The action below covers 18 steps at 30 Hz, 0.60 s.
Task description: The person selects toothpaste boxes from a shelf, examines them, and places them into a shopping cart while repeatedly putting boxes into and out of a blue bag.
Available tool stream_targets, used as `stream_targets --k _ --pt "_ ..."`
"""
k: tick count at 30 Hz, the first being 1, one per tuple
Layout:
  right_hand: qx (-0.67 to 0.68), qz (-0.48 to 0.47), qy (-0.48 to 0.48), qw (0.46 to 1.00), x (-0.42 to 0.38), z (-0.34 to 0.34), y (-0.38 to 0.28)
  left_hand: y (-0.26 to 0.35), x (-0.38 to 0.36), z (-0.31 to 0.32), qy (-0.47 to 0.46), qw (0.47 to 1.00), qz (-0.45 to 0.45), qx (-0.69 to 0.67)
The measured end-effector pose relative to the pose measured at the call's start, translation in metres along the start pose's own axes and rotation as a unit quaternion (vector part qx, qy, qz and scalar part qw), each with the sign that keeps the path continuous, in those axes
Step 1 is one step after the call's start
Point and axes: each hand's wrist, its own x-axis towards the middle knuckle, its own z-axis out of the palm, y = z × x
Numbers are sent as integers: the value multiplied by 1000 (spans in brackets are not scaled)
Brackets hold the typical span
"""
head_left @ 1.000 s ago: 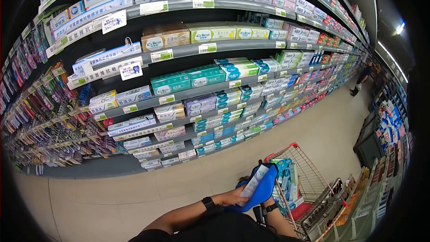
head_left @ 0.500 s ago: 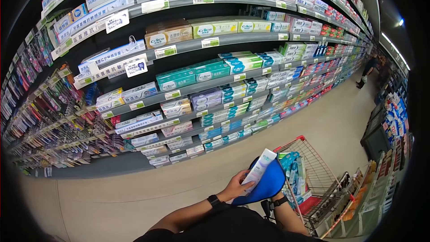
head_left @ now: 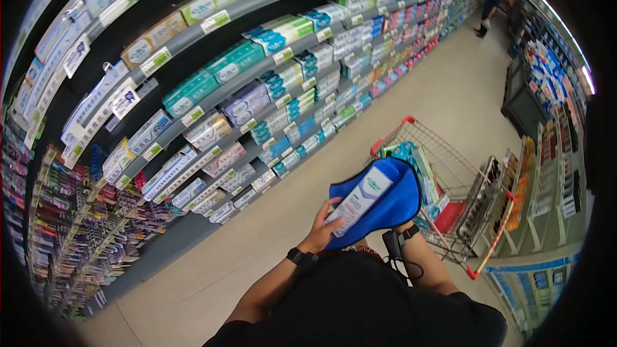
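Note:
My left hand (head_left: pixel 317 229) is closed around the lower end of a white toothpaste box (head_left: pixel 366 200) with purple marking. The box lies slanted in front of a blue fabric piece (head_left: pixel 402 196) with a black edge; its exact kind I cannot make out. My right hand (head_left: pixel 405 227) is mostly covered by that blue fabric, and its fingers are hidden. Just beyond it stands a wire shopping cart (head_left: pixel 443 148) with red corner pieces, holding several teal and white packages (head_left: pixel 418 164).
Shelves (head_left: pixel 257 67) of boxed toothpaste run along the left, with hanging toothbrush packs (head_left: pixel 58 218) at the near end. A dark bin (head_left: pixel 520 99) and low shelves (head_left: pixel 546 186) line the right. Farther down the aisle floor (head_left: pixel 418 93) stands another person (head_left: pixel 490 13).
My view has turned to the right and tilted. The toothpaste box now shows its broad face more fully, still in my left hand, and more of the blue fabric is spread out behind it.

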Motion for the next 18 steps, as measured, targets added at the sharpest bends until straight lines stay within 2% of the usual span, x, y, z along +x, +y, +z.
stream_targets --k 1,4,5,7,9,10,11,13,14,15,16,18 --pt "-17 1 -8 1000 -2 5 -1 -6 -2 -1 13 996 -17 -90" --pt "-94 -1 -36 995 -8 26 9 -17 -2 -8 33 994 -18 100" --pt "-123 -4 -48 991 -9 33 14 -17 0 -8 3 991 -32 127" --pt "-161 -1 -60 985 -19 44 26 -20 2 -14 -58 986 -5 155" --pt "-155 26 -69 985 -18 42 29 -30 2 -26 -71 987 -46 134" --pt "-180 -5 -56 982 -21 46 23 -30 2 -24 -75 984 -27 157" --pt "-211 -11 -38 977 -19 41 25 -29 5 -23 -78 984 -50 153" --pt "-160 26 27 986 -9 19 33 -24 12 -12 -89 973 -16 214" --pt "-96 -5 67 993 -2 9 35 -20 16 -8 -98 971 2 219" --pt "-31 -36 107 993 4 3 37 -20 20 -4 -97 972 -12 213" --pt "60 -7 132 989 3 8 18 -19 23 -1 -96 973 -27 206" --pt "144 40 70 986 15 -31 25 -15 27 6 -102 977 -57 178"
